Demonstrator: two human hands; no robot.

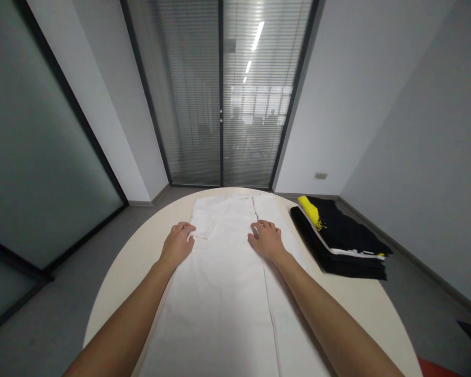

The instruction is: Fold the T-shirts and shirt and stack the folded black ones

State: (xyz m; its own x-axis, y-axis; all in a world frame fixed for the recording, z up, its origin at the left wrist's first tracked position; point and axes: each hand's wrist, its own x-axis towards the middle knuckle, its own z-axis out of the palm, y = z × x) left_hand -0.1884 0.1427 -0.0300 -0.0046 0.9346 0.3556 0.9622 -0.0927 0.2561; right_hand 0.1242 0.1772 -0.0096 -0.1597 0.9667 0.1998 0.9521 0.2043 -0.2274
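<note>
A white shirt (227,293), apparently a T-shirt, lies lengthwise on the round table (129,267). A short sleeve with a stitched hem is folded over its upper left part, and a long folded edge runs down its right side. My left hand (178,242) rests at the shirt's left edge beside the sleeve hem, thumb and fingers apart. Across from it, my right hand (267,240) lies on the cloth at the right folded edge, its fingers loosely bent and apart. The shirt's near end runs out of view at the bottom.
A stack of folded dark clothes (341,235) with yellow and white parts sits at the table's right edge. Beyond the table stands a glass partition with blinds (196,104). A frosted glass panel (43,146) is at the left. Something red (435,369) shows at bottom right.
</note>
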